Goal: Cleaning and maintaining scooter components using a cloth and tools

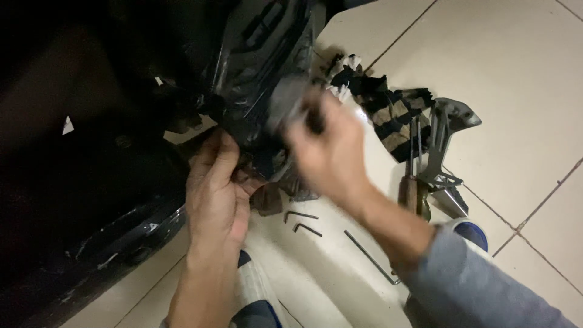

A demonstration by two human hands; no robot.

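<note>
A large black body panel (73, 200), glossy and scuffed, fills the left half of the frame, most likely part of a motorbike or scooter, though the dark hides its outline. Against it, at upper centre, hangs a crumpled black plastic sheet (255, 67) wrapped over some part that cannot be made out.

The work in hand seems to be at a fastening behind that sheet. The left hand (215, 188), at centre left, cups the lower edge of the plastic and the dark part under it, fingers curled around it in a hold. The right hand (328, 152), at centre, is blurred by motion; it looks closed about a small dark tool or part near the plastic, but what it grips cannot be told. The next move likely calls for holding the sheet aside and steadying the right hand on the hidden fastening.

On the pale tiled floor (510, 54) at right lie a striped rag (388, 115), a grey metal bracket (449, 121) and a wooden-handled screwdriver (411, 188), close together. Lower centre lie two small hex keys (303, 222) side by side, and a long hex key (370, 255) near the right forearm. A blue-and-white rounded object (470, 231) beside the grey sleeve (473, 285) is partly hidden, as is the striped thing at the bottom edge.
</note>
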